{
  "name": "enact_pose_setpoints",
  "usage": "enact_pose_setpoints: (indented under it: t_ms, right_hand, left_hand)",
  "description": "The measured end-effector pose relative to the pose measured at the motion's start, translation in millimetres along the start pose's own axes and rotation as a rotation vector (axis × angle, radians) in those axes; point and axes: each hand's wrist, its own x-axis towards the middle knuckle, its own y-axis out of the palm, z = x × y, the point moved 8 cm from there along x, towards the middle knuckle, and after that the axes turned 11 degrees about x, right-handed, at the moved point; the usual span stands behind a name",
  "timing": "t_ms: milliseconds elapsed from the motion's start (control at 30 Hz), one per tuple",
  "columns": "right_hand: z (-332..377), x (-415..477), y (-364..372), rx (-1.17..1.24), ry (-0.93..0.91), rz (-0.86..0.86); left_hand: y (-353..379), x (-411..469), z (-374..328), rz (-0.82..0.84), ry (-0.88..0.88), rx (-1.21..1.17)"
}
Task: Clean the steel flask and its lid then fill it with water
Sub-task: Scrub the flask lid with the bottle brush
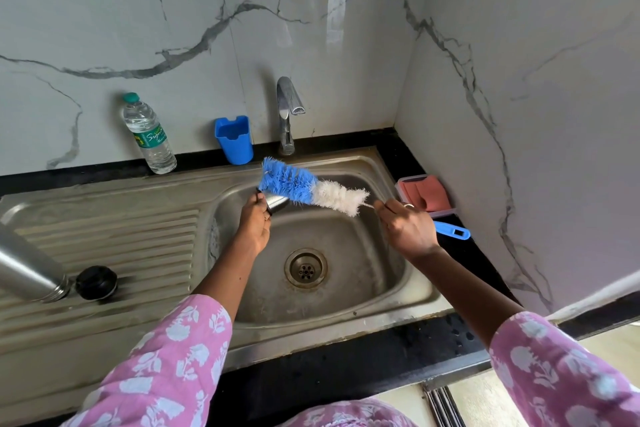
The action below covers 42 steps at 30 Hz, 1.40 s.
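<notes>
Over the sink basin (363, 246) my left hand (254, 222) grips a small steel cup lid (275, 203). My right hand (408, 227) holds the blue handle of a bottle brush (311, 189); its blue and white bristles lie across the lid's top. The steel flask (29, 270) lies on its side on the drainboard at the left, mouth toward the sink. A black stopper (96, 282) stands just beside the flask's mouth.
The tap (287, 107) stands behind the basin with no water running. A blue plastic holder (233, 139) and a plastic water bottle (149, 133) stand at the back left. A tray with a pink sponge (427, 192) sits on the black counter at the right, near the wall.
</notes>
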Motion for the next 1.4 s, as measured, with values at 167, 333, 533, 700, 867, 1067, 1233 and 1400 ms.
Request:
enact_pose_setpoints:
  t_ms: [167,333,533,700,867,1067,1233,1400]
  right_hand:
    - [-6,-12,-5,0.008,-0.055,-0.012]
    - [-11,-14,-6,0.019,-0.064,-0.018]
    - [-2,0,2,0.02,-0.007,-0.009]
    - [-7,-13,-3,0.028,-0.064,-0.029]
    - [-4,-10,-3,0.046,-0.095,-0.051]
    - [-4,2,4,0.034,-0.02,-0.05]
    - [-7,-8,0,0.048,-0.077,-0.048]
    - [-9,-1,1,0.051,-0.032,-0.038]
  left_hand:
    - [-4,2,-4,-0.009,0.028,0.038]
    - [-10,5,-1,-0.028,0.008,0.042]
    - [0,0,-2,-0.003,0.016,0.04]
    - [-10,5,-4,-0.012,-0.003,-0.02]
    - [-9,5,-3,0.029,-0.004,-0.071]
    - [-4,5,-7,0.007,0.03,0.018]
    - [-10,11,-5,-0.012,0.004,0.061]
    - [-6,9,-4,0.024,0.005,-0.012]
